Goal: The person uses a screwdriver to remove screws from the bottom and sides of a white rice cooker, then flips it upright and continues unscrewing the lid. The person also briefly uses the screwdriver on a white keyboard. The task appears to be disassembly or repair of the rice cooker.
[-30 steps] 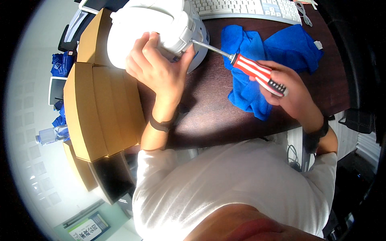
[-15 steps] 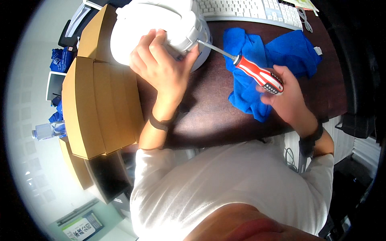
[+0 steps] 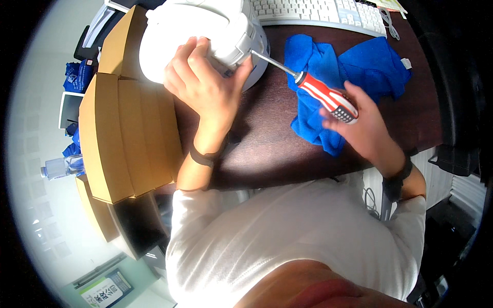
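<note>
A white, rounded appliance [image 3: 177,31] with a lid-like top stands on the dark table; its exact kind is unclear. My left hand [image 3: 208,82] grips its near side, fingers over the top and thumb pressed against the edge. At that edge, near the thumb, rests the tip of a screwdriver [image 3: 317,90] with a red, white and black handle and a long metal shaft. The screw under the tip is too small to make out. My right hand [image 3: 362,120] closes loosely round the end of the handle, fingers slightly blurred.
A blue cloth [image 3: 313,110] lies crumpled beneath the screwdriver. Behind it is a white keyboard [image 3: 308,11] with a cable [image 3: 391,25] beside it. Brown cardboard boxes [image 3: 128,138] stand along the left of the table [image 3: 267,133]. A plastic bottle [image 3: 62,167] is beyond them.
The screwdriver handle has turned, showing a different part of its pattern. My right fingers have shifted round it, and its end sits slightly lower. My left hand stays on the appliance.
</note>
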The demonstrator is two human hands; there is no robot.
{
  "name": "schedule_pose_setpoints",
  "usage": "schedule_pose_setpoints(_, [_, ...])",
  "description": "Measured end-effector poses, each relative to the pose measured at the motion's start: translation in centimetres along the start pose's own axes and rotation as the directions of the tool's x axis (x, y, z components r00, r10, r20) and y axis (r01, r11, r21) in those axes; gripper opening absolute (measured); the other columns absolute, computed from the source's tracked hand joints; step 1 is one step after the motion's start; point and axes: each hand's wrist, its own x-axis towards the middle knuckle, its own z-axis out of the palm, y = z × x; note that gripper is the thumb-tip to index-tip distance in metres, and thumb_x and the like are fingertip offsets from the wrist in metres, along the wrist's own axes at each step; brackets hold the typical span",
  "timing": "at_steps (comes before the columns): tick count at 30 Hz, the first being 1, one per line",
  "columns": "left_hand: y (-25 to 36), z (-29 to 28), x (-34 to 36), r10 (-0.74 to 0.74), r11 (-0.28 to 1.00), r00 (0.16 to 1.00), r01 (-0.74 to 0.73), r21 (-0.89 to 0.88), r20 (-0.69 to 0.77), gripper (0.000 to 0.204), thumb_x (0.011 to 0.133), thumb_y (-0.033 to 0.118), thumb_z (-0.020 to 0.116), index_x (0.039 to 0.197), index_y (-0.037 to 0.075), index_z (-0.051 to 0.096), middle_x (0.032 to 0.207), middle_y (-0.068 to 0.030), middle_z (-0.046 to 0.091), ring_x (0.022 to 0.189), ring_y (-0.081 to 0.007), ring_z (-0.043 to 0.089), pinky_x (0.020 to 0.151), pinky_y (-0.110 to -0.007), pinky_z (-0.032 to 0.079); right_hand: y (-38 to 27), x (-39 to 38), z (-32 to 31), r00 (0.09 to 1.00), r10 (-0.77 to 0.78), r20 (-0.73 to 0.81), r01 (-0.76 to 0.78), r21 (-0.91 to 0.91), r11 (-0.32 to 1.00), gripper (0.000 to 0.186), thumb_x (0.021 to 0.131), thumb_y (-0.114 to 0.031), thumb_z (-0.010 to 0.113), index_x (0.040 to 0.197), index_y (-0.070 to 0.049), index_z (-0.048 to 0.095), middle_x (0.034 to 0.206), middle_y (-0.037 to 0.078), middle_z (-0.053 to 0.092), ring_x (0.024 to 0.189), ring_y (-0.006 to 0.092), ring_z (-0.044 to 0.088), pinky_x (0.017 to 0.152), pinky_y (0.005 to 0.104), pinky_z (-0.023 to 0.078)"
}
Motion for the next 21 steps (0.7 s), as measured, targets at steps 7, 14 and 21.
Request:
schedule_pose_setpoints(7, [0.1,0.0,0.1,0.009,1.000,1.000,-0.009,0.004,0.004,0.073,0.058,0.047,0.084,0.109,0.005,0.054,0.110,-0.0095,0.057,0.102,-0.0293,0.050,0.090,-0.044,0.034,-0.8,0.9,-1.2,0.991,0.031,0.133,-0.044,0.096,0.994,0.032,0.098,-0.029,0.044,0.111,-0.002,0.057,0.074,0.006,0.056,0.050,0.0075,0.044,0.043,0.0212,0.031])
schedule_pose_setpoints(14, [-0.1,0.1,0.0,0.007,1.000,1.000,-0.007,-0.028,-0.007,0.071,0.062,0.047,0.080,0.112,0.004,0.055,0.114,-0.0135,0.054,0.102,-0.0318,0.048,0.088,-0.044,0.033,2.2,1.9,-2.6,0.975,-0.115,0.192,0.070,0.226,0.972,0.030,0.097,-0.025,0.049,0.114,-0.002,0.056,0.074,0.006,0.056,0.051,0.0072,0.045,0.043,0.0213,0.032])
schedule_pose_setpoints(21, [0.1,0.0,0.1,0.018,0.999,1.000,-0.019,-0.031,-0.023,0.073,0.061,0.048,0.083,0.111,0.004,0.053,0.113,-0.0127,0.054,0.105,-0.0307,0.048,0.091,-0.044,0.033,2.4,3.1,-3.7,0.967,-0.249,0.046,0.251,-0.031,0.968,0.028,0.096,-0.025,0.051,0.109,-0.002,0.060,0.073,0.003,0.056,0.051,0.0060,0.045,0.044,0.0206,0.031])
